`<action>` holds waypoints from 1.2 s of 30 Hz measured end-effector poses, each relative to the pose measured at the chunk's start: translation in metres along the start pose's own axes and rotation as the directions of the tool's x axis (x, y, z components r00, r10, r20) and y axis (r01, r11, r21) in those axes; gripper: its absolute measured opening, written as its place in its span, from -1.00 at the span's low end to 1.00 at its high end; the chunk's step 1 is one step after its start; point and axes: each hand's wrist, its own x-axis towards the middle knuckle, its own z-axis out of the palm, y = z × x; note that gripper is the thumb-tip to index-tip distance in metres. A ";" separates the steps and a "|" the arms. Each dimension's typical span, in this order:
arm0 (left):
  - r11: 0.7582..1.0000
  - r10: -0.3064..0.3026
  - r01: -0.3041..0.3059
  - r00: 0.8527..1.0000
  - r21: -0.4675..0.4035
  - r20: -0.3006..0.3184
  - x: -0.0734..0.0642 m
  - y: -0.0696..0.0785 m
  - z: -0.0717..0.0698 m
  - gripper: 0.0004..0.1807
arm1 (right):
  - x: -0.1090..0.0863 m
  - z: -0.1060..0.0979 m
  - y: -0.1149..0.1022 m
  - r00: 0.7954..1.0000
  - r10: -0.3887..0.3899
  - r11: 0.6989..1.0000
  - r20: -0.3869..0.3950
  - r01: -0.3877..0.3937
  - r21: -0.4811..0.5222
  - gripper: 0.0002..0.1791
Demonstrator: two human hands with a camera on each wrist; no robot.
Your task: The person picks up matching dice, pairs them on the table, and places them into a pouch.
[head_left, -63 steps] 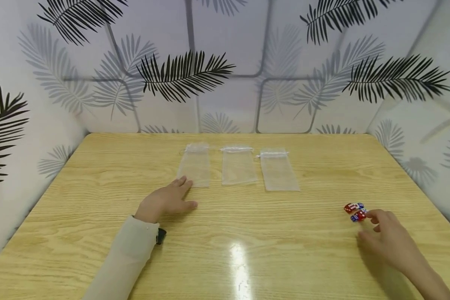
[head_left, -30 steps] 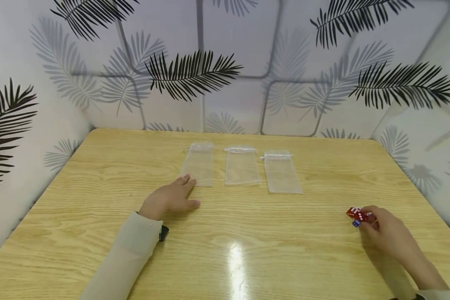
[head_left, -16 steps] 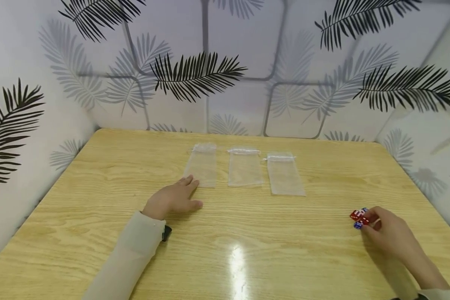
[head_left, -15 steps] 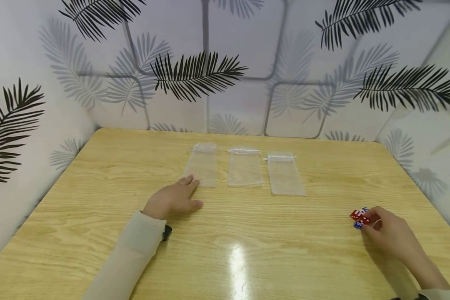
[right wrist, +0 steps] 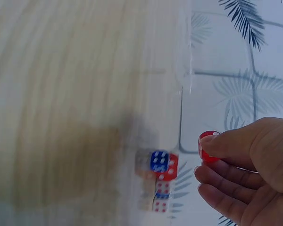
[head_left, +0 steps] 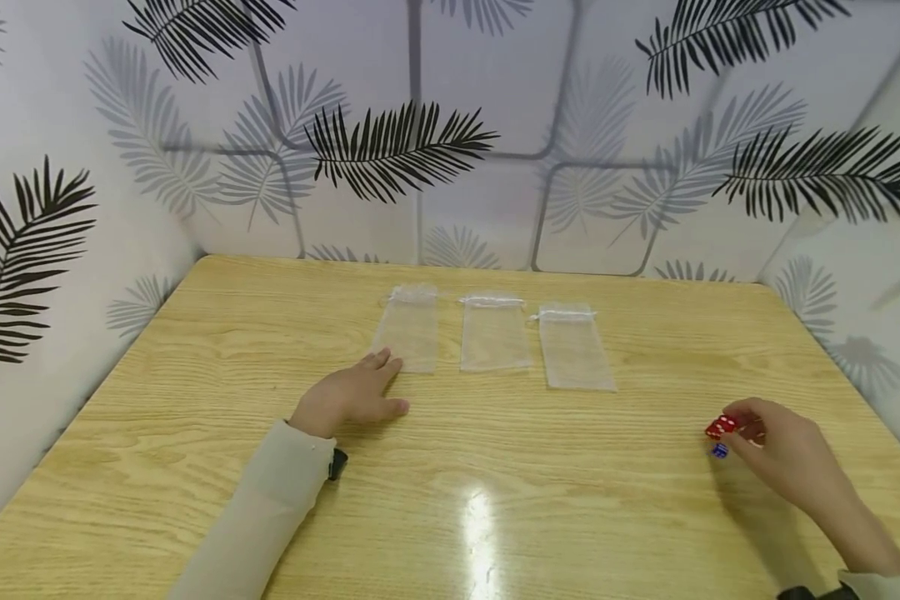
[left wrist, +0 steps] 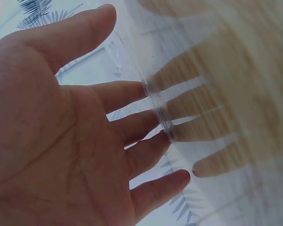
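My right hand (head_left: pixel 783 450) pinches a red die (right wrist: pixel 208 158) between thumb and fingers, raised off the wooden table. Just below it on the table lie a blue die (right wrist: pixel 159 161), another red die (right wrist: pixel 172 168) and white dice (right wrist: pixel 161 205) with coloured pips. The hand hides part of this group in the head view. My left hand (head_left: pixel 352 396) rests with spread, straight fingers; its fingertips touch the lower left corner of a sheer white drawstring bag (head_left: pixel 412 329). Two matching bags, a middle one (head_left: pixel 493 337) and a right one (head_left: pixel 576 350), lie flat beside it.
The wood-grain table (head_left: pixel 495 467) runs back to a wall covering (head_left: pixel 480 208) with a palm-leaf print. Side walls stand left and right. A bright light reflection shows on the table's near middle.
My right hand has closed its fingers on a red die among the others and lifted it slightly. The left hand stays by the left bag. The head view has shifted a little.
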 end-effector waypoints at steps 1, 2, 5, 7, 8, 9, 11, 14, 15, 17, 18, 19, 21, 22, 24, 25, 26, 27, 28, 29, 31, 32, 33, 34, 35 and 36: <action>1.000 -0.001 0.001 1.000 -0.001 -0.001 0.000 0.000 0.000 -0.21 | 0.003 0.000 -0.005 1.000 -0.004 1.000 0.013 0.004 -0.004 -0.73; 1.000 -0.002 0.002 1.000 -0.004 0.000 0.000 -0.001 0.000 -0.21 | 0.006 0.000 -0.009 1.000 -0.010 1.000 0.022 0.010 0.003 -0.74; 1.000 -0.005 0.005 1.000 -0.015 0.006 0.000 0.000 0.000 -0.21 | 0.013 0.003 -0.021 0.999 -0.026 0.999 0.039 0.024 0.039 -0.77; 1.000 -0.006 0.006 1.000 -0.022 0.013 -0.001 0.001 0.000 -0.21 | 0.017 0.006 -0.029 0.998 -0.034 0.998 0.045 0.031 0.062 -0.78; 1.000 -0.007 0.007 1.000 -0.023 0.016 -0.001 0.001 -0.001 -0.22 | 0.019 0.008 -0.032 0.998 -0.046 0.997 0.036 0.044 0.067 -0.79; 1.000 -0.008 0.009 1.000 -0.023 0.019 -0.001 0.002 -0.001 -0.22 | 0.020 0.010 -0.036 0.998 -0.056 0.996 0.031 0.054 0.069 -0.79; 1.000 -0.010 0.011 1.000 -0.020 0.023 -0.001 0.003 -0.001 -0.22 | 0.024 0.014 -0.044 0.997 -0.072 0.995 0.029 0.070 0.065 -0.80; 1.000 -0.012 0.012 1.000 -0.012 0.026 0.000 0.004 -0.001 -0.23 | 0.029 0.020 -0.056 0.995 -0.086 0.993 0.047 0.081 0.083 -0.78; 1.000 -0.012 0.012 1.000 -0.011 0.027 0.000 0.004 -0.001 -0.23 | 0.031 0.021 -0.061 0.995 -0.087 0.993 0.058 0.081 0.091 -0.78; 1.000 -0.012 0.013 1.000 -0.010 0.028 0.000 0.004 -0.001 -0.23 | 0.035 0.024 -0.070 0.993 -0.087 0.990 0.082 0.077 0.119 -0.76; 1.000 -0.013 0.013 1.000 -0.009 0.027 0.000 0.004 -0.001 -0.23 | 0.037 0.026 -0.075 0.992 -0.090 0.989 0.093 0.078 0.129 -0.76; 1.000 -0.013 0.013 1.000 -0.009 0.026 0.000 0.004 -0.001 -0.23 | 0.039 0.027 -0.079 0.990 -0.092 0.987 0.104 0.077 0.142 -0.76; 1.000 -0.017 0.018 1.000 -0.011 0.025 0.000 0.004 -0.002 -0.23 | 0.043 0.031 -0.090 0.988 -0.097 0.982 0.121 0.075 0.176 -0.77; 1.000 -0.019 0.019 1.000 -0.012 0.023 -0.001 0.003 -0.002 -0.23 | 0.046 0.033 -0.095 0.986 -0.099 0.978 0.133 0.071 0.197 -0.77; 1.000 -0.022 0.022 1.000 -0.012 0.018 -0.001 0.003 -0.002 -0.23 | 0.052 0.037 -0.107 0.983 -0.109 0.971 0.150 0.073 0.229 -0.79; 1.000 -0.023 0.023 1.000 -0.011 0.015 -0.002 0.002 -0.002 -0.23 | 0.055 0.040 -0.112 0.981 -0.114 0.967 0.157 0.073 0.244 -0.79; 1.000 -0.024 0.024 1.000 -0.011 0.013 -0.002 0.001 -0.002 -0.23 | 0.057 0.043 -0.118 0.979 -0.120 0.964 0.163 0.076 0.255 -0.80; 1.000 -0.024 0.024 1.000 -0.012 0.012 -0.002 0.001 -0.002 -0.23 | 0.059 0.046 -0.123 0.977 -0.129 0.961 0.167 0.081 0.265 -0.80; 1.000 -0.023 0.023 1.000 -0.013 0.011 -0.003 0.001 -0.002 -0.23 | 0.061 0.049 -0.129 0.975 -0.145 0.955 0.167 0.094 0.280 -0.81; 1.000 -0.022 0.022 1.000 -0.016 0.012 -0.003 0.001 -0.002 -0.23 | 0.063 0.052 -0.133 0.973 -0.155 0.952 0.169 0.102 0.288 -0.82; 1.000 -0.020 0.020 1.000 -0.019 0.014 -0.003 0.001 -0.002 -0.23 | 0.065 0.059 -0.142 0.969 -0.179 0.943 0.171 0.119 0.310 -0.82; 1.000 -0.019 0.019 1.000 -0.022 0.015 -0.003 0.001 -0.002 -0.23 | 0.066 0.062 -0.147 0.966 -0.194 0.937 0.174 0.130 0.323 -0.83; 1.000 -0.019 0.019 1.000 -0.023 0.015 -0.003 0.001 -0.003 -0.23 | 0.067 0.065 -0.151 0.962 -0.209 0.932 0.177 0.141 0.334 -0.83; 1.000 -0.020 0.020 1.000 -0.022 0.016 -0.003 0.001 -0.003 -0.23 | 0.068 0.068 -0.155 0.958 -0.222 0.928 0.180 0.150 0.341 -0.83; 1.000 -0.021 0.021 1.000 -0.020 0.015 -0.003 0.001 -0.003 -0.23 | 0.069 0.071 -0.159 0.955 -0.229 0.927 0.189 0.155 0.341 -0.83; 1.000 -0.022 0.022 1.000 -0.016 0.015 -0.003 0.001 -0.003 -0.23 | 0.070 0.074 -0.162 0.951 -0.238 0.924 0.196 0.160 0.346 -0.84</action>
